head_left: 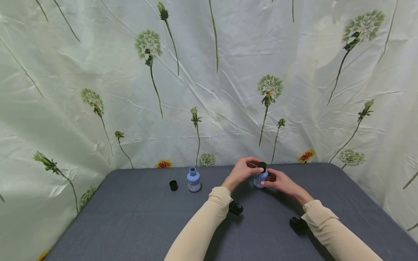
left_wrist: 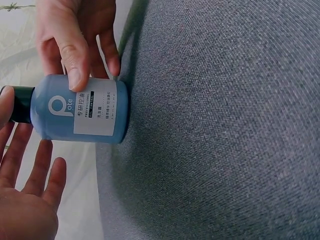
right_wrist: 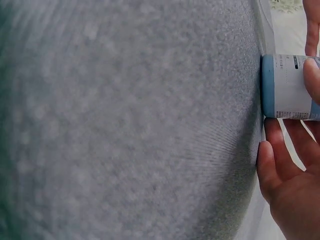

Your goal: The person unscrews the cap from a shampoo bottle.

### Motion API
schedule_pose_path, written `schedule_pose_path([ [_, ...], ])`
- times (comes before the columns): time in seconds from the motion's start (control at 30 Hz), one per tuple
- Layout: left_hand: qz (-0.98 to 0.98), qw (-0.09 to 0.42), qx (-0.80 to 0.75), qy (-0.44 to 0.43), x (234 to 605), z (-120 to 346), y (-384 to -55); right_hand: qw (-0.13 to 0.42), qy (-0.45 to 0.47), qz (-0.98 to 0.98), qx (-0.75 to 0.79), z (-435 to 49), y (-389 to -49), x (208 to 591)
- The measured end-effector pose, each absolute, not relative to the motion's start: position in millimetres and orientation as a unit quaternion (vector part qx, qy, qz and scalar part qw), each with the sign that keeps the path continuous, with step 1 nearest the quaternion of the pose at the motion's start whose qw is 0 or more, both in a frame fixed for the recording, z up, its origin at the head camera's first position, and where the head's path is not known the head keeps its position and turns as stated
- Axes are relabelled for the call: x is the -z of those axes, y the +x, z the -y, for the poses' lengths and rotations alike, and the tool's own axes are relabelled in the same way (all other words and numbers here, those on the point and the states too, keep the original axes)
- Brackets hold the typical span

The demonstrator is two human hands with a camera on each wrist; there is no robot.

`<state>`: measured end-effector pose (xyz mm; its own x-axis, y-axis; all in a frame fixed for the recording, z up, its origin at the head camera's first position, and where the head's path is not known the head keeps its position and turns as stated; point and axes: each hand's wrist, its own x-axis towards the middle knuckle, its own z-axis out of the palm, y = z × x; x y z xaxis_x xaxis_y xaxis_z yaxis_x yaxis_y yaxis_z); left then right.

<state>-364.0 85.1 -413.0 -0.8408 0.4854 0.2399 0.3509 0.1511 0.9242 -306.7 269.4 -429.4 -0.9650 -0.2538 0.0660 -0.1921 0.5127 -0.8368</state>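
A small blue bottle (head_left: 260,180) with a white label stands upright towards the back right of the grey table. My right hand (head_left: 283,184) grips its body from the right, the thumb lying across the front in the right wrist view. At the top, my left hand (head_left: 244,170) pinches the black cap (head_left: 262,165) between thumb and fingers. The left wrist view has this cap (left_wrist: 22,104) on the bottle's neck, the left thumb (left_wrist: 6,104) against it. Whether the threads are engaged cannot be seen.
To the left stands a second blue bottle (head_left: 193,181), uncapped, with a loose black cap (head_left: 173,185) lying beside it. A grey cloth covers the table (head_left: 137,217). Behind it hangs a pale curtain (head_left: 228,90) printed with dandelions.
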Motion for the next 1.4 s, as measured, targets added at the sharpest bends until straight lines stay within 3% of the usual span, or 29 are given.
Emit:
schedule_pose_path([
  [0.77,-0.748,0.084,-0.589,0.294,409.7,-68.1,-356.4,0.013,-0.119,-0.867,0.484,-253.4,-288.4,428.0],
  [1.4,-0.745,0.075,-0.579,0.324,410.1,-46.5,-344.9,0.0,-0.114,-0.866,0.486,-234.5,-275.5,432.4],
])
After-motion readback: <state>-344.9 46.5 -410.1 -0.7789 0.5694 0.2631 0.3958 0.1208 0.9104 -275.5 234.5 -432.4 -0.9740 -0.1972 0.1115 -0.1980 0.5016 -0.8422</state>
